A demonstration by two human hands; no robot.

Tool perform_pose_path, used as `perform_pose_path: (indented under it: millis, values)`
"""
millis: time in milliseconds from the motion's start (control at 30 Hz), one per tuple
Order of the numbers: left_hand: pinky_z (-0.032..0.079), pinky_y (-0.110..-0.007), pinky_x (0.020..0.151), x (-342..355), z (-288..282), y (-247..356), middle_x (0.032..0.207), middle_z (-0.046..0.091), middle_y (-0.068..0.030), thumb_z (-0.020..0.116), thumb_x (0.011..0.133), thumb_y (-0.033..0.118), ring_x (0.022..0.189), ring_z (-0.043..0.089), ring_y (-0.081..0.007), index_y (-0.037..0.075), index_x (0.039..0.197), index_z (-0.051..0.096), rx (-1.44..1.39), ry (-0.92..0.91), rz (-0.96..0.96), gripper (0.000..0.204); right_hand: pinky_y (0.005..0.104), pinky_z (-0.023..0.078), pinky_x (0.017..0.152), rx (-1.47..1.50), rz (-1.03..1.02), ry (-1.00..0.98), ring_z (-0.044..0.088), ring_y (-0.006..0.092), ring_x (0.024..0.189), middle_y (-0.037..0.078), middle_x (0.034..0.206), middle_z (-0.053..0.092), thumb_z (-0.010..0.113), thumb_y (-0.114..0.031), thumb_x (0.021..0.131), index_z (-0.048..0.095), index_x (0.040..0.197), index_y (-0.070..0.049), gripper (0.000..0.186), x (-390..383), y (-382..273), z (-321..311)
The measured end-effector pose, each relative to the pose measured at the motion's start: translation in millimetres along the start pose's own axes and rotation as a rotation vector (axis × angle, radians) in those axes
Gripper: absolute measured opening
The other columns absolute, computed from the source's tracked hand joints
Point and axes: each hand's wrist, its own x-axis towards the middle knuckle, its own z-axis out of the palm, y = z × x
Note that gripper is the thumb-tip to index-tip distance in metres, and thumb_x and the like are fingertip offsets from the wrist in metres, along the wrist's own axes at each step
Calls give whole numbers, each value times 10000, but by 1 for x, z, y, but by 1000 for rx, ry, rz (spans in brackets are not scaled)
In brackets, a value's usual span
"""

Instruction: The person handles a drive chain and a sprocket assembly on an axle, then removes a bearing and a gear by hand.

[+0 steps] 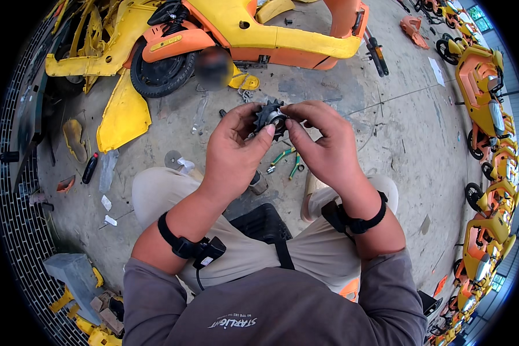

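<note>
A small dark toothed sprocket (262, 117) with a shiny metal hub is held up over the floor, between my knees. My left hand (234, 144) grips its left side, the thumb pressed near the hub and the fingers curled behind the teeth. From the other side my right hand (324, 137) pinches it, thumb and forefinger at the hub's right edge. Both hands are closed on the same part. Beyond and below them, pliers with green and yellow handles (297, 165) lie on the concrete.
Ahead lies a yellow and orange scooter body (282, 41) with a black wheel (162, 72). A yellow panel (124, 118) and a dark bottle (90, 168) are to the left. Several scooters (478, 75) line the right side. A grey block (75, 279) stands at lower left.
</note>
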Motion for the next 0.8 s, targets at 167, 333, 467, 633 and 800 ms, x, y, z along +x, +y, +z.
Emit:
perform_pose_path:
  millis: [167,333,467,633,800]
  values:
    - [523,-280,922,0,-1,4,1176,622,-102,654,962,59,1074,615,-145,-60,1319,494,-4,1,-56,409,397,525,781,-58,-32,-6,651,350,891,139,940,684,692,-22,810,711,1007,-25,198,-2,1,-1]
    - [525,-269,902,1,-1,1,1181,625,-86,654,970,84,1051,616,-125,-42,1315,518,-26,14,-94,391,411,515,780,-131,-106,16,634,357,910,139,965,672,698,-21,804,705,1005,-25,201,-2,0,0]
    - [529,-269,911,1,-1,1,1207,631,-85,602,1013,130,1060,625,-125,-20,1348,539,-155,27,-168,372,425,514,771,-151,-134,6,630,368,905,145,971,665,708,-28,799,692,1018,-12,220,-3,0,0]
    - [540,-332,952,0,-2,2,1249,643,-123,507,1053,156,1114,649,-189,-35,1394,504,-268,58,-252,391,430,524,785,-159,-110,-13,634,378,916,159,972,656,728,-49,791,676,1041,2,261,-3,-2,0]
    - [535,-319,952,1,-2,3,1249,637,-102,538,1046,155,1093,640,-164,-29,1399,511,-340,9,-252,399,430,533,788,-124,-27,-27,637,386,923,173,1033,642,765,-95,788,654,1083,7,332,-7,-7,6]
